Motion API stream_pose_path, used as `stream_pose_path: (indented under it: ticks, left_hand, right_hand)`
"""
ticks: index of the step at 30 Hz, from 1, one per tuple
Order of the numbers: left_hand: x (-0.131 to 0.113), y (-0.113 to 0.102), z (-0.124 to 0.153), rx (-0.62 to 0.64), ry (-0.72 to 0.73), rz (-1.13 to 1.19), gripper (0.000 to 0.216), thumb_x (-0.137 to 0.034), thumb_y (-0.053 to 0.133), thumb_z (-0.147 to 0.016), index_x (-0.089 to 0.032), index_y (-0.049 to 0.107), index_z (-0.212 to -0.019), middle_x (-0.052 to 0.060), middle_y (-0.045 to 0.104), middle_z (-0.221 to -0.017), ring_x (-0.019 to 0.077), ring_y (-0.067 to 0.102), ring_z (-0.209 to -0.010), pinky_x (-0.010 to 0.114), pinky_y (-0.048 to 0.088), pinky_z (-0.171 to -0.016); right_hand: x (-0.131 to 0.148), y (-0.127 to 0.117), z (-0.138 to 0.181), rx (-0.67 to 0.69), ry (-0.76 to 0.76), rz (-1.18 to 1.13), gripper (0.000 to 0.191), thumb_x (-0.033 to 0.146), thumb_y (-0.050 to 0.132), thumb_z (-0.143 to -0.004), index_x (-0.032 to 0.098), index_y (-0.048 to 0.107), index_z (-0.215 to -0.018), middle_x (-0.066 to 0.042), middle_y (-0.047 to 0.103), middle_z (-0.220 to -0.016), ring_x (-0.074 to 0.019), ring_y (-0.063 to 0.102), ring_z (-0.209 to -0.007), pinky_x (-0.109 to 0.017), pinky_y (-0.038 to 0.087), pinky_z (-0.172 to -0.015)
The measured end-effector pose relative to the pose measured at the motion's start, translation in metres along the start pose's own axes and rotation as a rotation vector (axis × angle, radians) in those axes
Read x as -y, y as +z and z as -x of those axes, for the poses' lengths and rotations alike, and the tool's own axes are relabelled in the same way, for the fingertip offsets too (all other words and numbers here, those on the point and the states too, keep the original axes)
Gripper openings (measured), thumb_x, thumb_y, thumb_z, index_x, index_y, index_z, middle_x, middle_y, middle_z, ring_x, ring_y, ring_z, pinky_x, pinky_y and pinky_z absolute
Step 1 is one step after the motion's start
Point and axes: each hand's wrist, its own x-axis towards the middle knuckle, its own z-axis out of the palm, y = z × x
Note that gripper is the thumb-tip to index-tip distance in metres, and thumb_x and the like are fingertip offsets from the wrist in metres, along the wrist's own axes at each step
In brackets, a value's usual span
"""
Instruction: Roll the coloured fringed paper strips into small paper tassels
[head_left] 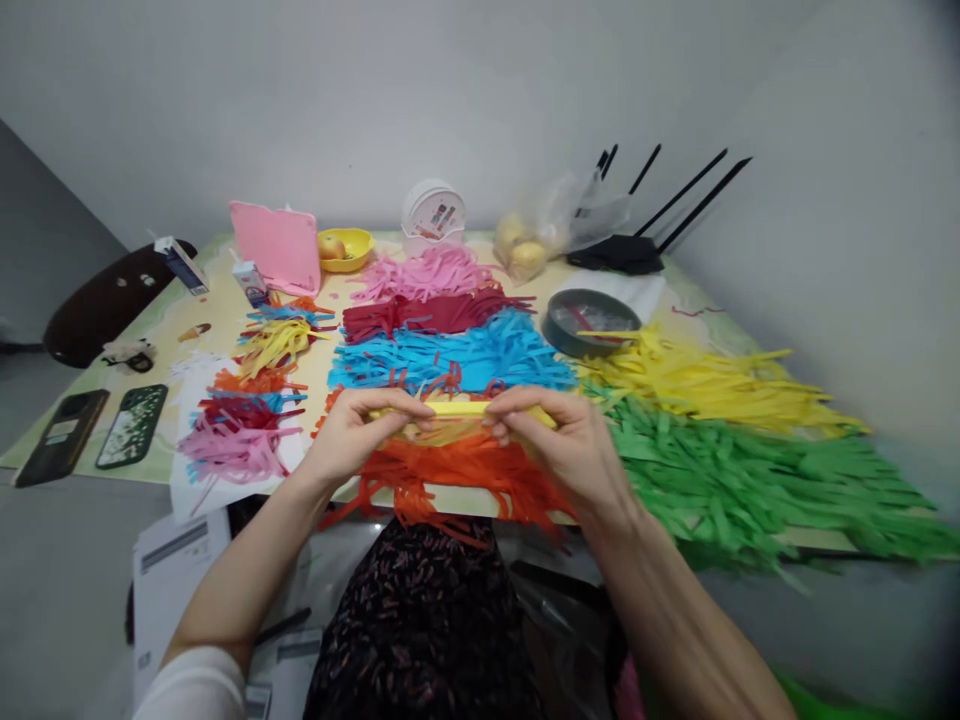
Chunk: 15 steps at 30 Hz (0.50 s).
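A narrow yellow paper strip [459, 409] is stretched level between my two hands, above the table's front edge. Its left end is pinched by my left hand [367, 425], its right end by my right hand [551, 430]. Orange fringed paper [465, 465] lies just below and behind the hands, some of it hanging over the edge. Beyond it are blue fringed paper [450, 355], dark red fringed paper [427, 313] and pink fringed paper [431, 272]. Yellow fringed paper [697, 385] and green fringed paper [750, 480] spread out to the right.
Mixed small fringe bundles [244, 425] lie on the left, near two phones [131, 425]. A pink tablet case [277, 248], yellow bowl [349, 250], white round container [433, 215], bagged fruit [525, 250], dark round tin [589, 320] and black router [619, 253] stand further back.
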Motion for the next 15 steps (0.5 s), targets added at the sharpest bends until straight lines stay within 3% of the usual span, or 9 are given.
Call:
stream_pose_path:
  ticks: [6,8,11,13,15]
  left_hand:
    - [-0.003,0.001,0.001,-0.04,0.032,-0.124,0.018,-0.034,0.07,-0.083,-0.016,0.069,-0.081,0.004,0.072,-0.076,0.0149,0.066,-0.071,0.024,0.051,-0.067]
    - [-0.006,0.004,0.001,-0.093,0.062,-0.265,0.017,-0.031,0.07,-0.082,-0.017,0.067,-0.09,0.003,0.072,-0.081,0.0148,0.067,-0.071,0.025,0.051,-0.069]
    - [-0.008,0.008,0.001,-0.095,0.166,-0.536,0.016,-0.025,0.067,-0.084,-0.018,0.068,-0.099,0.004,0.073,-0.092,0.0166,0.068,-0.083,0.027,0.051,-0.081]
    - [-0.007,0.009,0.001,-0.071,0.178,-0.62,0.01,-0.024,0.064,-0.085,-0.018,0.068,-0.091,0.004,0.074,-0.088,0.0173,0.068,-0.083,0.028,0.051,-0.082]
    - [-0.007,0.009,0.001,-0.057,0.121,-0.536,0.01,-0.027,0.063,-0.087,-0.017,0.065,-0.085,0.003,0.073,-0.082,0.0172,0.068,-0.077,0.028,0.052,-0.077]
  right_hand:
    - [0.007,-0.001,0.002,0.039,-0.161,0.24,0.013,0.026,0.066,-0.087,0.022,0.073,-0.077,-0.002,0.073,-0.077,-0.0152,0.067,-0.071,-0.026,0.053,-0.067]
    - [0.01,0.0,0.003,0.001,-0.199,0.39,0.008,0.025,0.066,-0.087,0.022,0.073,-0.087,-0.003,0.075,-0.086,-0.0172,0.069,-0.079,-0.027,0.054,-0.072]
    - [0.011,0.001,0.004,-0.022,-0.242,0.583,0.017,0.023,0.063,-0.089,0.022,0.071,-0.104,-0.005,0.076,-0.101,-0.0194,0.07,-0.091,-0.03,0.053,-0.08]
    - [0.011,0.001,0.004,-0.007,-0.235,0.637,0.011,0.024,0.062,-0.089,0.022,0.071,-0.095,-0.004,0.076,-0.095,-0.0194,0.07,-0.088,-0.031,0.053,-0.079]
    - [0.01,0.002,0.003,-0.001,-0.166,0.575,0.006,0.025,0.065,-0.087,0.021,0.068,-0.085,-0.003,0.075,-0.086,-0.0185,0.07,-0.081,-0.03,0.053,-0.074]
